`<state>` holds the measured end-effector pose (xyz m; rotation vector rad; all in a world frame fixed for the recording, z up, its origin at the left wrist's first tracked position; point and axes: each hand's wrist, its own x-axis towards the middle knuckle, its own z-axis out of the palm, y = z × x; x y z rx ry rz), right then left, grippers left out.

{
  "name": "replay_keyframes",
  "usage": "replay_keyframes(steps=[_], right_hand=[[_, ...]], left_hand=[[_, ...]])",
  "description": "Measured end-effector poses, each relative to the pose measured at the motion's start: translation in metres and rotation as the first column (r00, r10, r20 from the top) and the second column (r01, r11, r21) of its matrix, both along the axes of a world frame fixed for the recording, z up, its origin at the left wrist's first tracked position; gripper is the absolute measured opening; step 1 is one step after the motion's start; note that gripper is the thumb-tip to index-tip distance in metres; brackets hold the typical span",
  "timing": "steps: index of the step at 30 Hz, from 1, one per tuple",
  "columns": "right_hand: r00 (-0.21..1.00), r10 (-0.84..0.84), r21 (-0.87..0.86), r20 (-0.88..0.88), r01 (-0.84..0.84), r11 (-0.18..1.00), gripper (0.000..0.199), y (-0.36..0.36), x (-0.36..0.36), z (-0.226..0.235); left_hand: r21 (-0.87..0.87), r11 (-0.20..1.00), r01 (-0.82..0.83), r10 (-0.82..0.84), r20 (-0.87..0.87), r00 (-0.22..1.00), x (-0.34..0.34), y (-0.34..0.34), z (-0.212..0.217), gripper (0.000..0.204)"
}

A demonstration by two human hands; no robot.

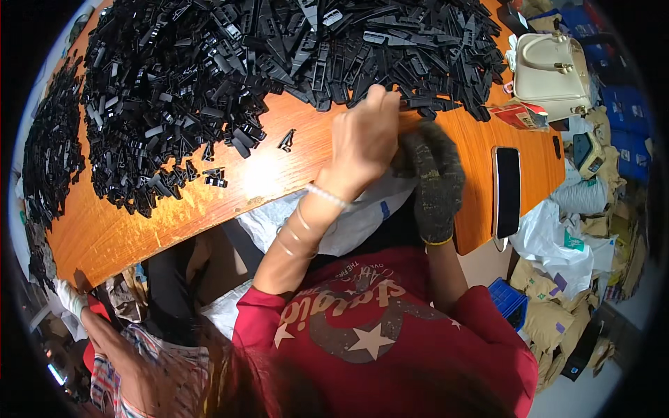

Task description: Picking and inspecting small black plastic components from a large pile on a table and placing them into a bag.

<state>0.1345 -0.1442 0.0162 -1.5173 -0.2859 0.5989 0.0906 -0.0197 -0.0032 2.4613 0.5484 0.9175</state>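
My left hand, bare and with bracelets on the wrist, is closed in a fist in front of the big heap of black plastic parts. Whatever its fingers hold, if anything, is hidden, and the hand is slightly blurred. Just right of it, my right hand wears a dark knitted glove with a yellow cuff edge. Its fingers curl inward close to the left hand, and what lies in them cannot be made out. Long, narrow black pieces make up the heap beyond both hands.
Smaller black clips are piled at left, with a loose clip nearby. On the wooden table, a phone lies at right, below a red packet and a cream handbag. Another person's gloved hand is at lower left.
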Motion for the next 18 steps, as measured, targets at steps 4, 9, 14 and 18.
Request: replay_keyframes(steps=[4,9,14,18], right_hand=[[0.937,-0.241,0.25,0.252,0.177,0.952,0.037,0.009,-0.004,0.014],[0.479,0.559,-0.492,0.677,-0.27,0.827,0.031,0.003,0.0,0.011],[0.192,0.555,-0.522,0.809,-0.197,0.83,0.034,0.008,0.003,0.005],[0.524,0.563,-0.507,0.639,-0.264,0.821,0.03,0.011,0.005,0.013]], left_hand=[[-0.099,0.993,0.064,-0.052,0.119,0.992,-0.049,-0.006,0.018,0.016],[-0.129,0.989,0.068,-0.049,0.142,0.989,-0.093,-0.009,0.013,0.021],[0.073,0.93,-0.361,0.368,-0.113,0.923,-0.112,0.012,0.006,0.019],[-0.086,0.993,-0.075,0.063,-0.132,0.989,-0.116,0.019,0.009,0.018]])
